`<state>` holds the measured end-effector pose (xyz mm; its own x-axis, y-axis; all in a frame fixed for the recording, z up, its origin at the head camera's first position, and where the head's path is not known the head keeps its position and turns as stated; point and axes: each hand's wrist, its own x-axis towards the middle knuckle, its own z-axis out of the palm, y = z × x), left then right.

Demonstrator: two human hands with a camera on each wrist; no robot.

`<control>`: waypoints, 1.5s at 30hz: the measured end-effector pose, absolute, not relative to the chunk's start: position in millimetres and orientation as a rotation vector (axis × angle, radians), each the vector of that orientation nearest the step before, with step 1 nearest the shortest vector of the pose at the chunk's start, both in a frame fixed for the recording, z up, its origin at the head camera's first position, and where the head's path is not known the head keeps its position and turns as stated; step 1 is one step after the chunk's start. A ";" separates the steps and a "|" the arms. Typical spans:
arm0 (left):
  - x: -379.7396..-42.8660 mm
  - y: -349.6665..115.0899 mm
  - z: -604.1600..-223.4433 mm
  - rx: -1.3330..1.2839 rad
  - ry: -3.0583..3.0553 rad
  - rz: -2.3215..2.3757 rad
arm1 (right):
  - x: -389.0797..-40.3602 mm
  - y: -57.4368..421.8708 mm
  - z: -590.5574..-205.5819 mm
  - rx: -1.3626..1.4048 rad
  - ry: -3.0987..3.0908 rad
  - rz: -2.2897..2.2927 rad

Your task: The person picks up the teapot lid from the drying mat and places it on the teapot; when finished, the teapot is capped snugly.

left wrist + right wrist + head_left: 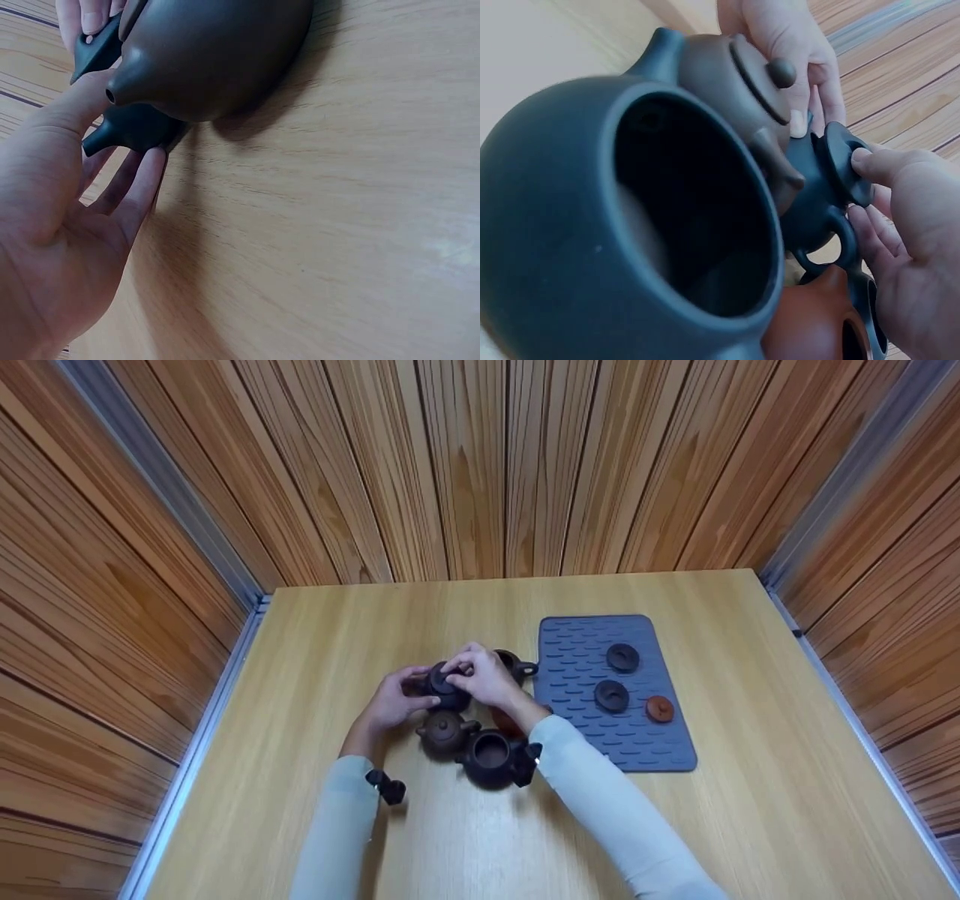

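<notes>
A small black teapot (452,702) stands in a cluster of teapots on the table. My left hand (391,699) steadies it from the spout side, with thumb and fingers on either side of the spout in the left wrist view. My right hand (487,679) pinches the black lid (843,166) by its top, right at the pot's mouth; the lid looks slightly tilted in the right wrist view. Close beside it sits a brown teapot (444,736) with its lid on. A larger black teapot (547,225), lidless, stands nearest to me.
An orange-brown teapot (806,322) and another lidless black teapot (527,669) stand under and beyond my right hand. On a grey ribbed mat (574,660) to the right lie two black lids (612,696) and an orange-brown lid (659,709). Wood-panelled walls (472,472) surround the table.
</notes>
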<state>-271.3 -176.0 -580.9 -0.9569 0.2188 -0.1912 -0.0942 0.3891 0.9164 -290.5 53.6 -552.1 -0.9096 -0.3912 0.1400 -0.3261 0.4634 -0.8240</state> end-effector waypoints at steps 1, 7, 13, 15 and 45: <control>-271.2 -175.9 -580.9 0.108 2.368 1.596 | -290.0 53.5 -552.2 -0.649 2.630 -1.447; -270.4 -174.2 -582.5 0.159 2.381 1.638 | -288.8 53.3 -554.7 -0.684 2.640 -1.428; -269.6 -174.1 -582.4 0.188 2.384 1.663 | -289.5 54.9 -557.1 -0.704 2.645 -1.394; -269.5 -174.6 -581.6 0.190 2.384 1.661 | -289.7 55.4 -556.5 -0.699 2.640 -1.381; -268.2 -176.4 -581.4 0.183 2.387 1.628 | -284.9 67.0 -551.6 -0.742 2.569 -1.326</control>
